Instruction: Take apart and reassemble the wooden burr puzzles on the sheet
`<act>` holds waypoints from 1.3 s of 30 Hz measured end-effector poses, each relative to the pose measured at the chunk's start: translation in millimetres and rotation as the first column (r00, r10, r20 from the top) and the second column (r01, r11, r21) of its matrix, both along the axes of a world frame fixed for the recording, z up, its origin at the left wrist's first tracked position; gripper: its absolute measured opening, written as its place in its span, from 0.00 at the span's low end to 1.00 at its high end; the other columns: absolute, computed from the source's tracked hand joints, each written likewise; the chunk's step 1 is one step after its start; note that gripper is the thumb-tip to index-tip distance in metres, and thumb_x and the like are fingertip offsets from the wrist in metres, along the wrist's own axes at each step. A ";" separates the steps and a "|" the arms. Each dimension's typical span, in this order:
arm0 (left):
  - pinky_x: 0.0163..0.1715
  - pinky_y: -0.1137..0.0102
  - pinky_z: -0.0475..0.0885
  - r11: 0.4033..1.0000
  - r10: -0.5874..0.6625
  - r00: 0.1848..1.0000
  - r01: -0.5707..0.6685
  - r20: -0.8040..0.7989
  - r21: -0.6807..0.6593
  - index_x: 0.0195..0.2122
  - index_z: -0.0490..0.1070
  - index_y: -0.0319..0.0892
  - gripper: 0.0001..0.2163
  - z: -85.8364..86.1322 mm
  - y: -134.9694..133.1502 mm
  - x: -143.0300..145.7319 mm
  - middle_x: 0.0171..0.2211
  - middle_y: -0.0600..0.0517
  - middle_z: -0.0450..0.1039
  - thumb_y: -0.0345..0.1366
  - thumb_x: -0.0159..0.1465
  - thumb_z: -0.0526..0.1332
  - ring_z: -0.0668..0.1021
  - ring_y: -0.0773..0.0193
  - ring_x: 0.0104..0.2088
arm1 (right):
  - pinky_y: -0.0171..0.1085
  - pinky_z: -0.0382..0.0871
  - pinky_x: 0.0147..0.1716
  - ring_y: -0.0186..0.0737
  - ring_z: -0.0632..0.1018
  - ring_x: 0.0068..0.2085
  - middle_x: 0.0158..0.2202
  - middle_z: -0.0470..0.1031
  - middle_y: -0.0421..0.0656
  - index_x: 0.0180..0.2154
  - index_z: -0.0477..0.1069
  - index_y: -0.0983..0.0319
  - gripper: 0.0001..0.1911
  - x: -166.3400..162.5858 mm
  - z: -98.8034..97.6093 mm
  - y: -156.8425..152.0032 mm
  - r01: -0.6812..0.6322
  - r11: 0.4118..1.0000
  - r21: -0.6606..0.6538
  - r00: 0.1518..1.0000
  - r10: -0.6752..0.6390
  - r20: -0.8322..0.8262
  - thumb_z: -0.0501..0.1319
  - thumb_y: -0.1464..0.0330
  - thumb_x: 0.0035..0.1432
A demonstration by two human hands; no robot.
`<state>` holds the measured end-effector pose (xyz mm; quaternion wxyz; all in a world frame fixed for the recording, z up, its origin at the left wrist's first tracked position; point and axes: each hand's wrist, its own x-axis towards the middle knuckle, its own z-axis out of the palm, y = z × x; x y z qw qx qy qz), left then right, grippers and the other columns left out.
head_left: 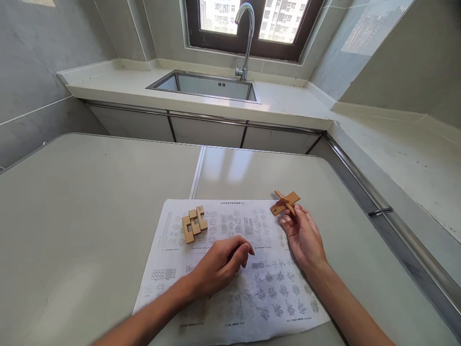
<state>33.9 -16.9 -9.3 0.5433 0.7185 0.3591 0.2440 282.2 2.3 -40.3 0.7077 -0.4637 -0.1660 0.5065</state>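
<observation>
Pinching the crossed wood pieces (284,203) by 1 end, the right hand (306,234) holds them toward the counter's (360,254) right edge, likely to see better. The left hand (221,264) curls; I can't tell its grip.

Glossy pale table (90,216), rounded far corners, fills middle and lower frame; light seam (198,173) near center; printed diagram sheet (237,307) lies lower center.

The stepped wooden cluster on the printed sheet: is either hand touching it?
No, the left hand is curled apart from the wooden cluster, and the right hand holds crossed wooden pieces farther right.
</observation>
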 end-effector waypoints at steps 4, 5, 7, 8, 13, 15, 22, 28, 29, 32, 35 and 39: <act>0.32 0.71 0.69 1.000 0.001 1.000 -0.001 0.004 -0.003 0.44 0.74 0.41 0.18 -0.8 -0.4 0.0 0.30 0.53 0.74 0.44 0.79 0.49 0.74 0.66 0.29 | 0.29 0.78 0.28 0.30 0.72 0.28 0.33 0.75 0.36 0.38 0.76 0.59 0.11 -1.9 4.0 0.2 -0.019 1.000 0.012 1.000 0.019 -0.003 0.75 0.63 0.59; 0.32 0.71 0.68 1.000 -0.001 1.000 0.001 0.004 -0.006 0.44 0.74 0.41 0.18 -1.0 -0.5 0.0 0.30 0.53 0.74 0.45 0.79 0.49 0.74 0.66 0.29 | 0.29 0.78 0.27 0.30 0.72 0.28 0.33 0.75 0.36 0.38 0.76 0.59 0.11 -2.4 4.9 0.3 -0.022 1.000 0.009 1.000 0.022 0.000 0.75 0.63 0.59; 0.32 0.71 0.68 1.000 -0.003 1.000 0.003 0.001 -0.013 0.44 0.75 0.41 0.18 -1.6 -0.5 0.1 0.30 0.53 0.74 0.45 0.79 0.49 0.73 0.66 0.29 | 0.29 0.77 0.26 0.29 0.71 0.27 0.33 0.74 0.36 0.38 0.75 0.59 0.12 -3.4 6.8 0.5 -0.020 1.000 0.000 1.000 0.020 0.009 0.75 0.63 0.59; 0.31 0.71 0.68 1.000 -0.002 1.000 0.002 -0.001 -0.014 0.44 0.75 0.41 0.18 -2.0 -0.5 0.1 0.30 0.53 0.74 0.45 0.79 0.49 0.73 0.66 0.28 | 0.29 0.76 0.26 0.29 0.71 0.27 0.33 0.74 0.36 0.38 0.75 0.59 0.12 -4.0 7.8 0.6 -0.017 1.000 -0.004 1.000 0.017 0.014 0.75 0.62 0.59; 0.31 0.72 0.68 1.000 -0.003 1.000 0.003 -0.002 0.000 0.44 0.75 0.42 0.18 -3.0 -0.6 0.6 0.30 0.54 0.74 0.44 0.79 0.49 0.73 0.67 0.28 | 0.29 0.71 0.22 0.29 0.69 0.25 0.33 0.73 0.36 0.40 0.76 0.58 0.12 -8.0 12.5 -0.5 -0.011 1.000 -0.024 1.000 0.012 0.018 0.74 0.62 0.59; 0.31 0.72 0.68 1.000 -0.002 1.000 0.002 -0.001 0.002 0.43 0.74 0.42 0.17 -2.4 -0.7 1.0 0.30 0.54 0.74 0.43 0.79 0.49 0.73 0.67 0.28 | 0.29 0.69 0.22 0.29 0.69 0.25 0.33 0.73 0.36 0.41 0.76 0.58 0.12 -9.3 13.4 -1.4 -0.015 0.999 -0.030 0.999 0.016 0.032 0.74 0.62 0.59; 0.31 0.72 0.68 1.000 -0.003 1.000 0.003 -0.010 0.012 0.42 0.74 0.42 0.16 0.3 -0.3 1.3 0.30 0.54 0.74 0.41 0.79 0.49 0.74 0.66 0.29 | 0.28 0.67 0.23 0.28 0.70 0.25 0.34 0.74 0.36 0.46 0.77 0.55 0.12 -11.6 13.6 -5.4 -0.006 1.000 -0.006 0.988 0.007 0.151 0.71 0.61 0.61; 0.32 0.72 0.69 1.000 -0.003 1.000 0.003 -0.011 0.007 0.43 0.75 0.42 0.16 0.6 -0.1 0.6 0.30 0.53 0.75 0.41 0.79 0.49 0.75 0.66 0.29 | 0.30 0.66 0.25 0.29 0.70 0.25 0.34 0.73 0.36 0.49 0.77 0.54 0.13 -15.8 16.1 -9.1 -0.058 0.998 0.015 0.963 0.052 0.266 0.69 0.61 0.64; 0.32 0.72 0.69 1.000 -0.003 1.000 0.003 -0.012 0.007 0.43 0.75 0.42 0.16 0.5 -0.2 0.6 0.30 0.53 0.75 0.41 0.79 0.49 0.75 0.66 0.29 | 0.30 0.66 0.25 0.29 0.69 0.25 0.33 0.73 0.36 0.48 0.77 0.54 0.12 -16.8 15.7 -9.9 -0.072 0.997 0.019 0.956 0.063 0.286 0.68 0.60 0.65; 0.32 0.72 0.69 1.000 0.002 1.000 -0.002 -0.018 0.018 0.43 0.75 0.41 0.16 0.2 -0.4 0.8 0.30 0.53 0.76 0.41 0.78 0.50 0.75 0.66 0.29 | 0.31 0.66 0.27 0.30 0.67 0.25 0.31 0.72 0.36 0.43 0.76 0.56 0.08 -20.6 13.1 -13.0 -0.143 0.990 0.017 0.920 0.127 0.372 0.66 0.60 0.67; 0.32 0.72 0.69 0.999 -0.003 1.000 0.004 -0.025 0.051 0.43 0.75 0.41 0.15 0.6 -1.0 1.3 0.30 0.53 0.76 0.41 0.78 0.51 0.75 0.66 0.29 | 0.33 0.65 0.28 0.32 0.67 0.24 0.26 0.70 0.35 0.41 0.75 0.57 0.08 -25.2 10.1 -17.5 -0.257 0.966 -0.012 0.843 0.230 0.486 0.63 0.60 0.70; 0.33 0.71 0.70 0.991 -0.010 0.999 0.015 -0.036 0.135 0.42 0.75 0.42 0.14 1.5 -3.2 0.9 0.31 0.52 0.78 0.39 0.78 0.51 0.76 0.65 0.29 | 0.35 0.66 0.27 0.34 0.69 0.24 0.23 0.69 0.35 0.42 0.74 0.57 0.10 -31.0 7.1 -23.4 -0.405 0.912 -0.060 0.707 0.355 0.612 0.61 0.59 0.71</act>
